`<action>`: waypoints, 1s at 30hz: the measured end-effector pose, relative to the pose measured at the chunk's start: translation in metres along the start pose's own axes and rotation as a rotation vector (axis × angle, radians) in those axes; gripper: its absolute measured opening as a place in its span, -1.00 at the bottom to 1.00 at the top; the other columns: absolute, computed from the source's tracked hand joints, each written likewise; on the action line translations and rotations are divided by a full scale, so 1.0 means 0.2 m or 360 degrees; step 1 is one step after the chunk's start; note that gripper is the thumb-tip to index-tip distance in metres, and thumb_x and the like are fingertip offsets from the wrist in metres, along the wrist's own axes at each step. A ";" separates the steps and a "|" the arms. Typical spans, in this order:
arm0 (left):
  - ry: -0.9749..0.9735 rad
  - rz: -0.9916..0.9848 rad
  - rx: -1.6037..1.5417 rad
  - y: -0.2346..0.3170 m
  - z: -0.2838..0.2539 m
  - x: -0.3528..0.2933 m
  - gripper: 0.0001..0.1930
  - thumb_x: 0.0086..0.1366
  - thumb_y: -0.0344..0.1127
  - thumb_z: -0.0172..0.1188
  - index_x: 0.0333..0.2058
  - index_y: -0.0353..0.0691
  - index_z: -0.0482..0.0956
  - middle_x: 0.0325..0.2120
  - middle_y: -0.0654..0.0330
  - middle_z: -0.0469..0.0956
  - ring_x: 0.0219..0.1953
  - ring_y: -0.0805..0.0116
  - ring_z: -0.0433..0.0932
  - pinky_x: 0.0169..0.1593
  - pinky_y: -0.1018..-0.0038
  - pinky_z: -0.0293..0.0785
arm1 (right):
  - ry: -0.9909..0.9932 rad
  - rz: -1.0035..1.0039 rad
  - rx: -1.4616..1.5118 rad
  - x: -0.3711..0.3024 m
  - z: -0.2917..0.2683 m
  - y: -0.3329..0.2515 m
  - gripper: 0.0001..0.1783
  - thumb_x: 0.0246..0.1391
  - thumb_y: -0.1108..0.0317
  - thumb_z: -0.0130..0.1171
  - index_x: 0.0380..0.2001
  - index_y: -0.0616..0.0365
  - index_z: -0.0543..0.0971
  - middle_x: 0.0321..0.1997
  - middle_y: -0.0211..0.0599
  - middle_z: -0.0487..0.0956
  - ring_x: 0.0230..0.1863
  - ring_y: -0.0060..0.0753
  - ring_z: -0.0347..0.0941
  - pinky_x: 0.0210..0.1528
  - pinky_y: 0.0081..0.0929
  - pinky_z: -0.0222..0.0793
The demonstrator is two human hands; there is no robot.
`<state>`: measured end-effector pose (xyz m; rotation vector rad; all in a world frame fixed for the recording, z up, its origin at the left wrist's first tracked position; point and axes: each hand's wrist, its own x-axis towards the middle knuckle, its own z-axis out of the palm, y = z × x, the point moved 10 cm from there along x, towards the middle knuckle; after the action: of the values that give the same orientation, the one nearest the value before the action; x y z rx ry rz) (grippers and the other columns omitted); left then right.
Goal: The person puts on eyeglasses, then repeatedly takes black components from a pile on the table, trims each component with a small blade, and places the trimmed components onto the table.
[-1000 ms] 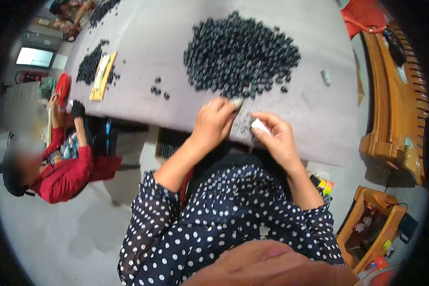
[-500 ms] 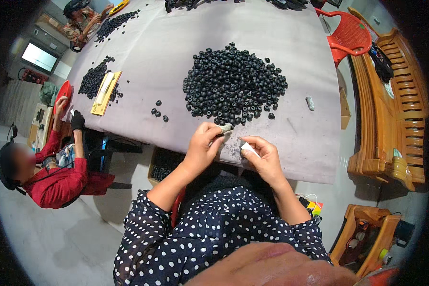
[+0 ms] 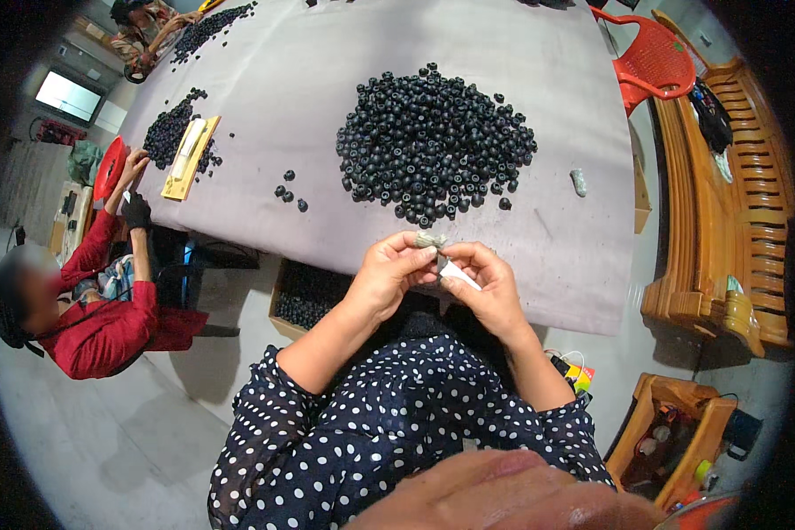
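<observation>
My left hand (image 3: 387, 276) is pinched, with a whitish wrapping (image 3: 429, 239) over its index fingertip. Whatever lies between its finger and thumb is too small to make out. Close against it, my right hand (image 3: 491, 291) grips a small tool with a white handle (image 3: 462, 276); a short dark end points toward the left fingertips. Both hands are at the table's near edge. Just beyond them spreads a big pile of small round black parts (image 3: 437, 141), several showing a hole.
The cloth-covered table (image 3: 548, 256) has a few loose black parts (image 3: 290, 193) and a whitish fingertip-sized piece (image 3: 579, 183). At left, a person in red (image 3: 106, 327) works beside a smaller pile (image 3: 168, 132) and a yellow board (image 3: 190, 159). A box of black parts (image 3: 305, 300) stands below; a wooden bench (image 3: 724, 212) is right.
My hands have come together: the right hand moved left with the white-handled tool, up against the left fingertips. The person in red has shifted their hands toward the smaller pile.
</observation>
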<state>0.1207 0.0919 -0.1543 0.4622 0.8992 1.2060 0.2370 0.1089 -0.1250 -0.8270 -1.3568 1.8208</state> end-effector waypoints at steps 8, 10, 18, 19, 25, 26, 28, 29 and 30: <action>0.0097 -0.0129 -0.0212 -0.03 -0.03 -0.01 -0.91 0.26 -0.41 0.09 -0.27 -0.25 0.45 -0.38 0.20 0.54 -0.39 0.45 0.55 -0.28 0.57 0.54 | -0.0070 0.0085 0.0127 0.00 0.02 0.01 -0.60 -0.02 0.51 0.19 -0.06 0.28 0.42 -0.27 -0.46 0.46 -0.24 -0.66 0.39 -0.15 -0.69 0.35; 0.0123 -0.0172 -0.0343 -0.07 -0.06 0.00 -0.93 0.27 -0.40 0.08 -0.29 -0.22 0.45 -0.39 0.21 0.53 -0.37 0.45 0.54 -0.28 0.56 0.53 | -0.0137 0.0099 0.0208 0.01 0.06 0.02 -0.53 -0.03 0.52 0.19 0.01 0.27 0.37 -0.25 -0.44 0.44 -0.20 -0.66 0.38 -0.11 -0.70 0.32; 0.0041 -0.0246 -0.0549 -0.13 -0.01 -0.02 -0.93 0.28 -0.39 0.07 -0.32 -0.25 0.44 -0.37 0.15 0.53 -0.32 0.37 0.54 -0.27 0.51 0.53 | -0.0142 0.0147 0.0222 0.01 0.06 0.02 -0.55 -0.01 0.54 0.18 0.00 0.28 0.38 -0.28 -0.43 0.46 -0.23 -0.68 0.39 -0.16 -0.72 0.33; 0.0003 -0.0245 -0.0558 -0.13 0.00 -0.02 -0.92 0.28 -0.39 0.07 -0.31 -0.26 0.44 -0.37 0.14 0.54 -0.32 0.37 0.55 -0.27 0.51 0.53 | -0.0140 0.0150 0.0228 0.01 0.06 0.02 -0.55 -0.01 0.54 0.18 0.00 0.28 0.38 -0.28 -0.43 0.46 -0.23 -0.68 0.39 -0.16 -0.72 0.33; -0.0105 -0.0263 -0.0503 -0.13 -0.01 -0.04 -0.85 0.28 -0.29 0.10 -0.28 -0.24 0.46 -0.33 0.20 0.53 -0.28 0.44 0.50 -0.20 0.53 0.51 | -0.0154 0.0160 0.0219 0.01 0.08 0.02 -0.55 -0.01 0.52 0.19 0.00 0.29 0.40 -0.27 -0.43 0.46 -0.22 -0.67 0.40 -0.12 -0.71 0.34; -0.0107 -0.0266 -0.0501 -0.13 -0.02 -0.04 -0.85 0.28 -0.29 0.10 -0.28 -0.24 0.46 -0.33 0.20 0.53 -0.28 0.44 0.50 -0.20 0.53 0.51 | -0.0159 0.0151 0.0215 0.01 0.08 0.02 -0.55 -0.01 0.51 0.20 0.00 0.29 0.40 -0.27 -0.43 0.46 -0.22 -0.67 0.40 -0.12 -0.71 0.34; -0.0110 -0.0255 -0.0501 -0.13 -0.02 -0.04 -0.85 0.27 -0.28 0.11 -0.30 -0.24 0.47 -0.34 0.21 0.53 -0.30 0.44 0.51 -0.21 0.54 0.51 | -0.0161 0.0141 0.0211 0.01 0.08 0.02 -0.56 -0.01 0.50 0.20 -0.01 0.28 0.41 -0.27 -0.43 0.47 -0.21 -0.67 0.40 -0.12 -0.71 0.34; -0.0109 -0.0255 -0.0500 -0.14 -0.03 -0.04 -0.85 0.27 -0.28 0.11 -0.30 -0.24 0.47 -0.34 0.21 0.53 -0.30 0.44 0.51 -0.21 0.54 0.51 | -0.0160 0.0163 0.0191 0.00 0.08 0.03 -0.56 -0.01 0.49 0.20 -0.01 0.28 0.42 -0.27 -0.43 0.47 -0.21 -0.67 0.40 -0.13 -0.72 0.35; -0.0098 -0.0249 -0.0482 -0.14 -0.04 -0.04 -0.86 0.27 -0.29 0.11 -0.31 -0.24 0.47 -0.35 0.21 0.53 -0.30 0.44 0.51 -0.22 0.54 0.51 | -0.0159 0.0185 0.0171 0.00 0.07 0.03 -0.56 -0.01 0.49 0.20 -0.01 0.27 0.42 -0.27 -0.43 0.47 -0.21 -0.68 0.40 -0.13 -0.72 0.35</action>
<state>0.1308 0.0738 -0.1757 0.1806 0.6725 1.1538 0.2233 0.1006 -0.1277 -0.7816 -1.2825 2.0302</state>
